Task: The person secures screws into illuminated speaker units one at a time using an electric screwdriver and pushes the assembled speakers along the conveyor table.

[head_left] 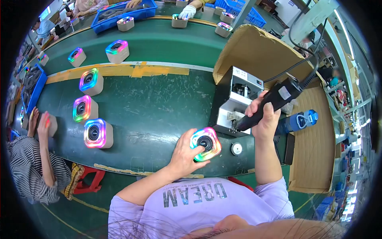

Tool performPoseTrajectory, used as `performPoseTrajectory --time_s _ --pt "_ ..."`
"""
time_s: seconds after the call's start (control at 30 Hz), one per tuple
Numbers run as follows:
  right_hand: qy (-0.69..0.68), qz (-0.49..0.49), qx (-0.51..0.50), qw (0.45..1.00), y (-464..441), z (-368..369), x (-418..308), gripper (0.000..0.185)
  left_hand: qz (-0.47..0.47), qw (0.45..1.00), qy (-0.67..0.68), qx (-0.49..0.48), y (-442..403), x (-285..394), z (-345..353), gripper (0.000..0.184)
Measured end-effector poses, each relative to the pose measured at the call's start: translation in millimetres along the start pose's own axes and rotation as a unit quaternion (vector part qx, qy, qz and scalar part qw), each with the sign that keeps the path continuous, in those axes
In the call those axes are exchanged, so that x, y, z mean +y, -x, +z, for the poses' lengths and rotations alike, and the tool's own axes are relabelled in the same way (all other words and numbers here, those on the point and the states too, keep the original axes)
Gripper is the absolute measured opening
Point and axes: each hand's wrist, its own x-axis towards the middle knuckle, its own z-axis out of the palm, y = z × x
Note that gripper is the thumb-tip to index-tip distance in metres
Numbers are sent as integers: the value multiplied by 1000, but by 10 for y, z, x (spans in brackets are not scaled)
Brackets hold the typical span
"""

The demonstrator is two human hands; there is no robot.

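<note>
Over at the far left of the frame, a co-worker's hand (pixel 43 126) is up against a pale-sided block (pixel 52 125) at the edge of the green tabletop (pixel 155 95). Moving right, three glowing blocks (pixel 98 133) stand in a loose column, just apart from one another.

Now to the lower centre, and here's the left hand (pixel 186 153), curled part-way round a square lit unit (pixel 210 144), fingers along its far edge, thumb laid across the face. Whether the unit rests on the tabletop or is lifted slightly, I can't tell. And what a face: rounded corners, a black round centre with a ringed rim, and a glowing border running cyan, green, yellow and pink, turned up towards the camera.

Just right of it, a small silver disc (pixel 236 149) lies on the tabletop. Above that sits the boxy black-and-silver machine (pixel 221 104), and in front of it comes the key line: the black handheld tool (pixel 274 102) slants from upper right to lower left, tip down by the machine's metal front. Carry that long axis on and it runs towards the lit unit, near but apart. Tip touching the machine? Can't tell. The right hand (pixel 262 119) is wrapped firmly round the tool's body; the left is nearer the unit, indeed on it. Farther right, a blue bottle (pixel 296 121) leans before a cardboard screen (pixel 312 159).
</note>
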Motion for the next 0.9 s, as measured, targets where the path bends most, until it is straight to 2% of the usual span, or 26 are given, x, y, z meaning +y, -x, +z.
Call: performPoseTrajectory --time_s 0.13,0.23,0.27,0.4,0.47,0.53,0.6,0.67,0.73,0.9 --pt "-37 28 -9 999 214 10 -60 52 0 1000 0 6 23 -13 7 36" --pt "-107 -28 -33 993 412 49 -72 56 -4 1000 10 2 14 -5 1 36" --pt "-78 -46 -35 995 462 104 -107 57 -1 1000 7 4 10 0 -2 36" --pt "-72 -67 -35 995 617 221 -69 60 -1 1000 0 5 7 4 2 36" --pt "-120 -72 -49 989 640 254 -32 61 0 1000 0 5 1 12 -5 36" --pt "-148 -59 -58 985 628 295 -2 58 0 1000 2 6 -8 6 -10 37" --pt "-70 -29 -80 994 621 360 22 55 8 1000 -10 1 4 -9 -6 40" --pt "-94 6 -102 990 653 414 135 50 8 1000 -2 -5 11 -1 -3 40" --pt "-87 -12 -107 990 618 384 139 50 10 1000 2 -4 -22 -18 -10 40" --pt "-83 -81 -39 992 393 212 -144 58 -4 1000 25 -5 -9 15 -21 36"
